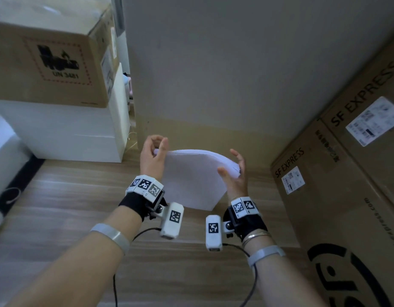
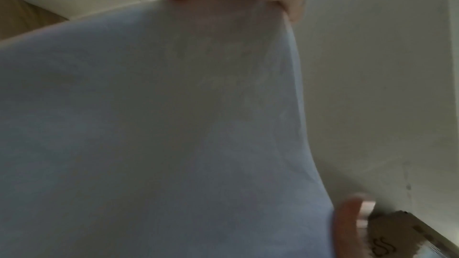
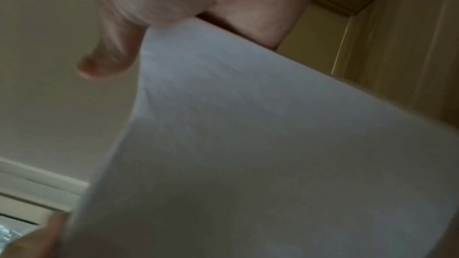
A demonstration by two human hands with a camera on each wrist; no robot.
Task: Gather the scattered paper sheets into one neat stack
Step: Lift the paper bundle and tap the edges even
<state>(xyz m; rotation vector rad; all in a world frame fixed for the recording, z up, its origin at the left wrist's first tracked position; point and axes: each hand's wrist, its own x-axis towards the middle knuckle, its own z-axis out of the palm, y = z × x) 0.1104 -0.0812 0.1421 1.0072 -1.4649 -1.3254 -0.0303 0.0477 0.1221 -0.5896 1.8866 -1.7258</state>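
Paper stack (image 1: 192,180) held in air above wooden floor (image 1: 58,207), between both hands, bowed upward at far edge. Left hand (image 1: 152,155) grip pinches far left corner, thumb on top, fingers curled behind. Right hand (image 1: 235,173) grip clamped on right edge, thumb on top face, fingers spread behind. Near corner of stack hangs free between wrists. Cardboard boxes (image 1: 347,173) at right; white boxes (image 1: 65,134) at left.

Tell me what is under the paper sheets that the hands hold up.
Under the paper sheets, held in the air by the left hand and the right hand, lies the wooden floor. The part of the floor directly below the sheets is covered, so anything lying there cannot be seen.
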